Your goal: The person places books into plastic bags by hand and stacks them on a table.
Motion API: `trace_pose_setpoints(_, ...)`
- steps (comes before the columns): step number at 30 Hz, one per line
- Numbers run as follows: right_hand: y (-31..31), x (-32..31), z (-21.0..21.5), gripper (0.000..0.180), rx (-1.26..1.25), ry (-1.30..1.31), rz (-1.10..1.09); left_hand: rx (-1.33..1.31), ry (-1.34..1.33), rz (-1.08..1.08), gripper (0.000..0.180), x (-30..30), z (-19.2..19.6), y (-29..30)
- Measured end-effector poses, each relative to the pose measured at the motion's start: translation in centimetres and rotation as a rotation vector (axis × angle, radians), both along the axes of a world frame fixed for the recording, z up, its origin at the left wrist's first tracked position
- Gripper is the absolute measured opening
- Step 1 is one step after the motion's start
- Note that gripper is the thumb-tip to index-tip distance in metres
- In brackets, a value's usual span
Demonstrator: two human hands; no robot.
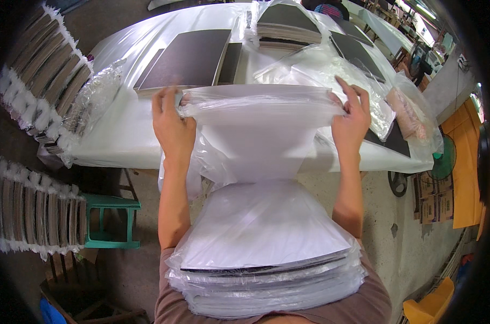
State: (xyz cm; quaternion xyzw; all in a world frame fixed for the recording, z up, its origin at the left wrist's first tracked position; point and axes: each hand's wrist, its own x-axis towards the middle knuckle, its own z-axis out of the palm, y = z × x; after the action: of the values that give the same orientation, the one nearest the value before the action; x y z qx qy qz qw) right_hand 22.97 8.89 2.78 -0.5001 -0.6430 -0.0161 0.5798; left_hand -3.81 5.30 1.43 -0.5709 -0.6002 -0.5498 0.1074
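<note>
Bridging left hand (173, 127) and right hand (352, 119), white panel (256, 143), crinkled clear plastic (256, 102)

One wide, head-worn fisheye view looks down and forward from close above the hands (172, 124), facing the table (110, 135) across its near edge (115, 163) and reaching past its far edge (172, 17).
</note>
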Motion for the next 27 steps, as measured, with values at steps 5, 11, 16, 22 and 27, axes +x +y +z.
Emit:
trace_pose_setpoints(5,0.7,0.7,-0.3,0.040,-0.007,-0.096,0.011,-0.138,-0.209,-0.209,0.032,-1.6,0.0,-0.6)
trace_pose_setpoints(11,-0.1,1.7,0.2,0.028,-0.300,0.133,0.250,-0.478,-0.893,-0.659,0.026,-4.5,-1.0,-2.7)
trace_pose_setpoints(16,-0.2,6.2,-1.2,0.031,-0.679,0.604,1.022,-0.818,-0.933,-0.927,0.029,-4.7,-1.1,-0.9)
trace_pose_setpoints(22,-1.1,8.3,-11.5,0.040,-1.109,1.009,0.850,-1.070,-0.596,-0.662,0.033,-5.1,-8.3,-0.8)
trace_pose_setpoints(27,-4.0,8.7,-22.0,0.037,-1.257,0.881,0.650,-0.761,-0.672,-0.933,0.035,-4.6,-15.5,-3.1)
